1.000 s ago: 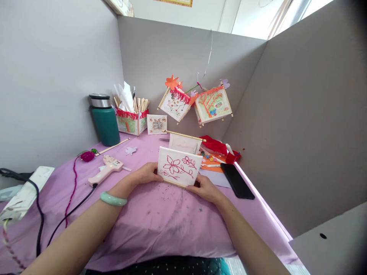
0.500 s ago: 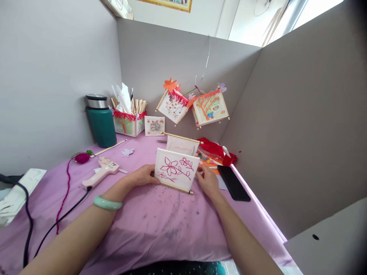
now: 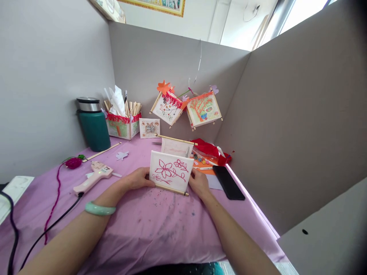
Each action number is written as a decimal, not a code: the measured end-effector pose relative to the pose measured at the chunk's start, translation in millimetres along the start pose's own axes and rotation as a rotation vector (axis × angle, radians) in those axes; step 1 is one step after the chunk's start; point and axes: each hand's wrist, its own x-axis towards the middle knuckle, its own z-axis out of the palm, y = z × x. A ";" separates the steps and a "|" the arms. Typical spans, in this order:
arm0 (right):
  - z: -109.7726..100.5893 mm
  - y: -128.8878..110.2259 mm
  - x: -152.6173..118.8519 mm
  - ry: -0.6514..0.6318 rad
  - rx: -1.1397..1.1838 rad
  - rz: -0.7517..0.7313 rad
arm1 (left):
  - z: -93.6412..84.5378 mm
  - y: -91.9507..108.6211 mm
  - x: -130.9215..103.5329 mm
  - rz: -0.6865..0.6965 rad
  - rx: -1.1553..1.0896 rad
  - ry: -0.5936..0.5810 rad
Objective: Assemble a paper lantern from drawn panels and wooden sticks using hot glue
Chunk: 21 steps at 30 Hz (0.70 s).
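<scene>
A white canvas panel [image 3: 172, 170] with magenta stitched flowers leans back slightly above the table, a thin wooden stick along its lower edge. My left hand [image 3: 142, 178] grips its lower left corner, thumb in front and fingers behind. At the right edge, my right hand [image 3: 199, 182] is closed on the panel, with its fingertips partly hidden behind it. Just behind stands a second pale panel [image 3: 175, 147] with a stick along its top; I cannot tell whether the two are joined.
To the left lie a pink glue gun [image 3: 94, 177], magenta yarn [image 3: 73, 163] and a green bottle [image 3: 94, 128]. A decorated box [image 3: 119, 128] holds sticks and tissues. On the right are a black phone [image 3: 228, 182] and red cloth [image 3: 210, 148]. Painted panels [image 3: 204, 109] hang at the back.
The camera view has turned slightly to the right, so everything sits a little further left. Both hands keep their hold on the canvas panel.
</scene>
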 end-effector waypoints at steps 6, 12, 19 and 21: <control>-0.9 3.0 1.4 0.050 0.095 -0.003 | -0.8 -3.1 -0.8 0.012 0.018 0.007; -7.6 2.0 -5.4 0.075 0.011 -0.016 | 0.7 2.4 -2.3 -0.013 -0.014 0.008; -5.7 4.8 -5.9 0.026 0.102 0.015 | -0.1 0.1 -2.0 0.011 -0.002 0.004; -3.6 5.8 -4.5 0.011 0.140 0.022 | -0.2 -0.9 -1.5 0.014 0.001 0.000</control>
